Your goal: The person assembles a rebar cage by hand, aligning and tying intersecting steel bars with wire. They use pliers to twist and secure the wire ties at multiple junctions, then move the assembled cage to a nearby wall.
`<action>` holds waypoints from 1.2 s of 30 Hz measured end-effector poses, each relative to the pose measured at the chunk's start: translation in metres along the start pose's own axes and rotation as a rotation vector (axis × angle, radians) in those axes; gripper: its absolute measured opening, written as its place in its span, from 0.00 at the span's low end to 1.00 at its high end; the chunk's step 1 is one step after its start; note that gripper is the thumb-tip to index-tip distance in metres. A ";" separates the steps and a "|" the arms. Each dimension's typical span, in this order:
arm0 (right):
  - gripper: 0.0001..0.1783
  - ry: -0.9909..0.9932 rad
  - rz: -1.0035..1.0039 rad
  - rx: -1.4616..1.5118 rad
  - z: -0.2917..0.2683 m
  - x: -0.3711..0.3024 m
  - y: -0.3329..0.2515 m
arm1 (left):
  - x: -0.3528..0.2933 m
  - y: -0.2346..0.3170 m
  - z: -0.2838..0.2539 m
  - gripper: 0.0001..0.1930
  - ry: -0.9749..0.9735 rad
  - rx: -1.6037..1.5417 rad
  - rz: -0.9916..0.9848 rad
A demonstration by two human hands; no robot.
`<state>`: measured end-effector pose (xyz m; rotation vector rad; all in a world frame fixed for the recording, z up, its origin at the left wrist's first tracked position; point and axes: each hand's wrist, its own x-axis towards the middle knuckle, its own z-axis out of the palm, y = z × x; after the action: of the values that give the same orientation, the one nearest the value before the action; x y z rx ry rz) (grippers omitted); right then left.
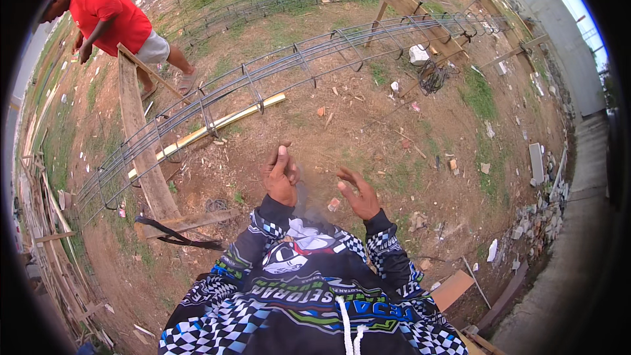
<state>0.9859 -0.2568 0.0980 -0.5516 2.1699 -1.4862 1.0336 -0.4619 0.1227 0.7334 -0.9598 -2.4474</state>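
Note:
My left hand (281,177) is raised in front of my chest, its thumb and fingers pinched together. Whether something small sits in that pinch is too unclear to tell. To its right, my right hand (359,195) is held up with fingers apart and nothing in them. A faint greyish haze hangs between the two. Beyond both hands, touched by neither, a long reinforcing-bar cage (303,59) with square stirrups runs from lower left to upper right. It rests on a wooden plank support (141,132) at the left and another wooden board (411,7) at the far right.
A person in a red shirt (108,10) stands at the far left. A pale yellow strip (223,122) lies below the cage. Dark strands (181,237) hang over a timber near my left arm. Tangled wire (432,78) and a white block (419,55) lie right; rubble (526,223) lines the wall.

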 end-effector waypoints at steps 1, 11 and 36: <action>0.22 0.011 -0.087 0.080 0.008 0.019 -0.013 | 0.009 -0.010 0.016 0.14 -0.045 -0.044 -0.069; 0.16 -0.183 0.063 -0.072 -0.098 0.157 0.011 | 0.190 -0.037 0.119 0.14 -0.112 -0.114 -0.164; 0.25 -1.057 0.188 0.765 -0.346 0.277 0.093 | 0.324 0.008 0.233 0.11 -0.482 -0.462 0.618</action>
<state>0.5555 -0.1171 0.0822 -0.6142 0.7570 -1.3181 0.6430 -0.5264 0.1696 -0.2917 -0.5987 -2.1650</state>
